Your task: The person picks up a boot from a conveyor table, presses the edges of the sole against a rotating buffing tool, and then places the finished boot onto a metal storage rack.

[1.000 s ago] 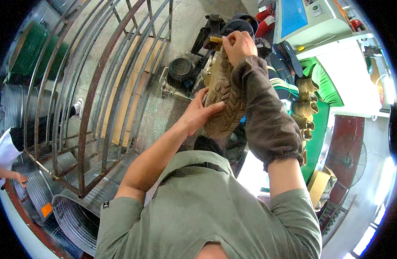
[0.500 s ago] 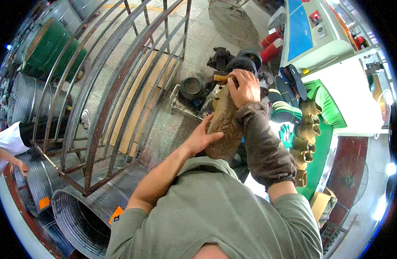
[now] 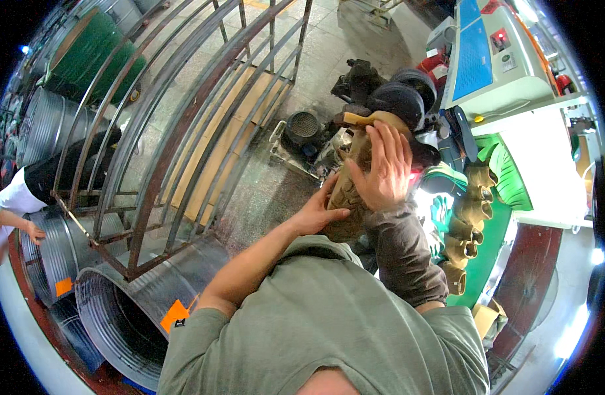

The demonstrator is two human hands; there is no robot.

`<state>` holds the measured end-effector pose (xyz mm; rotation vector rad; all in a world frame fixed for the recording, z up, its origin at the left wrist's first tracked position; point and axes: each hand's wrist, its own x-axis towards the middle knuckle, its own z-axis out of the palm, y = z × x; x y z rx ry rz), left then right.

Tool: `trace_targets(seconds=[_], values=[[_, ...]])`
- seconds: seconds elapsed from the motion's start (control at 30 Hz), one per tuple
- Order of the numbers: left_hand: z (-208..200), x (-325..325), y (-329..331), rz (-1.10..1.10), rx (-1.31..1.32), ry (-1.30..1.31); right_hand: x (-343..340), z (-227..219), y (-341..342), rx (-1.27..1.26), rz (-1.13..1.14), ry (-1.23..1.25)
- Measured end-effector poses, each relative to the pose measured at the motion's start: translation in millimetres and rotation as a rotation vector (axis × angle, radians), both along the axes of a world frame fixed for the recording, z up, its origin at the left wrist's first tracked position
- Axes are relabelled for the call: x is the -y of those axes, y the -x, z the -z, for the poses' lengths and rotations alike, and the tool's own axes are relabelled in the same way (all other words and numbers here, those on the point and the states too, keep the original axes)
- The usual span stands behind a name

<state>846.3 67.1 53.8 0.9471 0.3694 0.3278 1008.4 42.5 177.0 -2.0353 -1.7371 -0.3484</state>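
Observation:
In front of my chest is a tan boot (image 3: 345, 197) with a chunky, lugged sole. My left hand (image 3: 321, 209) is closed on its near left side, thumb lying across the boot. My right hand (image 3: 388, 164), in a dark brown oversleeve, lies against the boot's right side with fingers stretched out and thumb apart. A yellowish-tan strip (image 3: 378, 119) shows at the boot's far end, partly behind my right fingers. Just beyond stand dark round wheels (image 3: 400, 99) of a machine with a motor (image 3: 303, 125); whether the boot touches them is hidden.
A metal-bar rack (image 3: 177, 131) holding flat cardboard fills the left. At right, a green-topped bench (image 3: 484, 263) carries several tan boots (image 3: 475, 197), gloves (image 3: 440, 217) and dark insoles (image 3: 460, 135). A person in a white top (image 3: 13, 197) is at far left, near large metal drums (image 3: 121, 316).
My right hand has loosened from its curled grip at the boot's far end and straightened its fingers, lower along the boot. The boot has turned, showing less sole. The view has shifted slightly.

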Motion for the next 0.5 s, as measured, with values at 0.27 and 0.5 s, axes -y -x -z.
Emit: trace_targets(seconds=[0.27, 0.5], values=[[-1, -3, 3, -0.007, -0.028, -0.125, 13, -5, 23, 0.062, 0.117, 0.09], [12, -4, -4, -0.008, -0.007, -0.092, -6, -19, -23, 0.106, -0.069, 0.021]])
